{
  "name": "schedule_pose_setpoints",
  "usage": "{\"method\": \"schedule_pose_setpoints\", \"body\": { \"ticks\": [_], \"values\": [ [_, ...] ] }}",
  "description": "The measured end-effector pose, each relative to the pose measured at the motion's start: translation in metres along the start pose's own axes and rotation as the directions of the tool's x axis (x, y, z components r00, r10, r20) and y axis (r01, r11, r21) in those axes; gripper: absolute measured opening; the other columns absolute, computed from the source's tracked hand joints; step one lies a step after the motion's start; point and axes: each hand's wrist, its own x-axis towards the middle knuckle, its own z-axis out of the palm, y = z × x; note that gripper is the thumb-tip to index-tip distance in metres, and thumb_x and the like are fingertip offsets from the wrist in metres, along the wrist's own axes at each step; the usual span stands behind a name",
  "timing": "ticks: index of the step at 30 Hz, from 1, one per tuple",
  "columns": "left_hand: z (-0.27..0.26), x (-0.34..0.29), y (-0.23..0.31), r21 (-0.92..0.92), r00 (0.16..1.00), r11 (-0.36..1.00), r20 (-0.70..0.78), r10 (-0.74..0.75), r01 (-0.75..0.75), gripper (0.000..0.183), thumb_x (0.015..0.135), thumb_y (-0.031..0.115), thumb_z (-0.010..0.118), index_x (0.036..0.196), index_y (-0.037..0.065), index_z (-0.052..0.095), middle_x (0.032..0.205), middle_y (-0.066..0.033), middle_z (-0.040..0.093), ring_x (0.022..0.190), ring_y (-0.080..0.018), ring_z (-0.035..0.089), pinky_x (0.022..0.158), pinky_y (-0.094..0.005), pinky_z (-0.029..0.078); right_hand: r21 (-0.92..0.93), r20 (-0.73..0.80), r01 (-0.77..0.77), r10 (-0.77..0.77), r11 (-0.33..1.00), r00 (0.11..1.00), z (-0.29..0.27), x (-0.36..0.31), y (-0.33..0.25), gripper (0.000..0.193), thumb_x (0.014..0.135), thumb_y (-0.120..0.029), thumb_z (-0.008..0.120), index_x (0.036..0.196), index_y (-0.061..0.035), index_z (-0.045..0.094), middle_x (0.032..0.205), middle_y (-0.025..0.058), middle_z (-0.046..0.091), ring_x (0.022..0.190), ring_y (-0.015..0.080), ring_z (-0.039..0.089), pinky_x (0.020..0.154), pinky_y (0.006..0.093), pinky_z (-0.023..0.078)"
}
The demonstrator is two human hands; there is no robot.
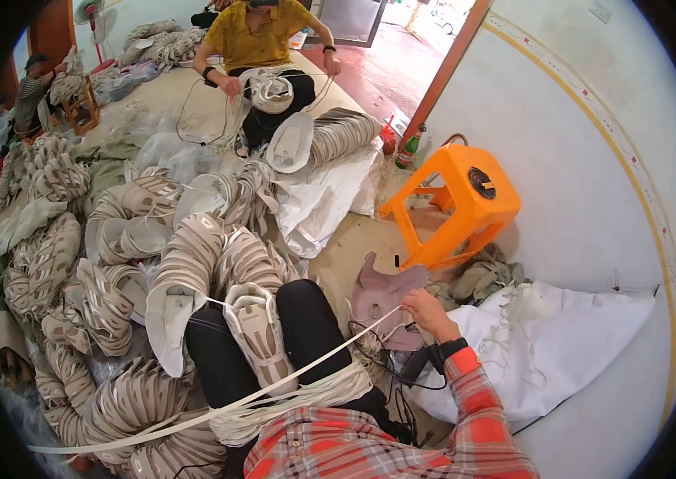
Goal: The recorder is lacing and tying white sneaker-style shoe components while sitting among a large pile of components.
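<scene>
A flat cream shoelace [218, 411] runs taut in a long diagonal over my lap. Its upper right end is pinched in the fingers of my right hand [431, 314]; the other end goes off to the lower left, where my left hand is out of sight. Between my knees rests a beige and white shoe upper [258, 327], toe toward me, with a white strip at its top reaching left toward a stack of nested uppers [182, 275]. A loose bundle of cream laces [306, 405] lies across my thighs, below the taut lace.
An orange stool [473, 188] with a black round item on top stands right, near a mauve plastic piece [386, 295] and white sacks [561, 343]. Piles of uppers [130, 403] crowd the left. Ahead, a person in yellow [258, 36] handles an upper and cords; another sits far left.
</scene>
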Motion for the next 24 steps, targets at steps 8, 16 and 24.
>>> {"method": "schedule_pose_setpoints", "body": {
  "ticks": [8,16,24],
  "values": [
    [0.015,0.017,-0.07,0.481,0.924,0.873,0.293,-0.245,0.079,0.019,0.082,0.021,0.059,0.084,0.002,0.061,0.076,-0.0139,0.061,0.065,-0.0245,0.056,0.056,-0.0406,0.044,0.884,0.182,0.25,0.785,-0.394,0.593,0.049,-0.026,0.027,0.026,0.08,0.0,0.047,0.103,-0.001,0.058,0.098,0.0118,0.061,0.088,0.0256,0.058,0.067,0.0355,0.046],
    [0.098,-0.09,0.003,0.945,0.971,0.298,-0.184,0.151,0.133,0.029,0.084,0.014,0.053,0.108,-0.001,0.056,0.1,-0.0134,0.06,0.099,-0.0241,0.055,0.085,-0.0338,0.043,0.943,0.107,-0.282,0.644,0.175,0.757,0.048,0.009,-0.08,0.027,0.082,-0.005,0.054,0.108,0.0014,0.052,0.085,0.013,0.063,0.054,0.009,0.046,0.043,0.0212,0.035],
    [0.358,-0.144,0.256,-0.317,0.832,0.869,0.294,0.471,-0.38,0.019,0.077,0.01,0.061,0.094,0.001,0.063,0.084,-0.0148,0.064,0.073,-0.0234,0.063,0.066,-0.03,0.049,0.393,0.104,0.015,-0.061,0.919,0.993,0.137,0.061,-0.201,0.007,0.082,-0.01,0.053,0.083,-0.0022,0.052,0.074,0.0177,0.057,0.069,0.0391,0.056,0.059,0.0418,0.045]
  ]
}}
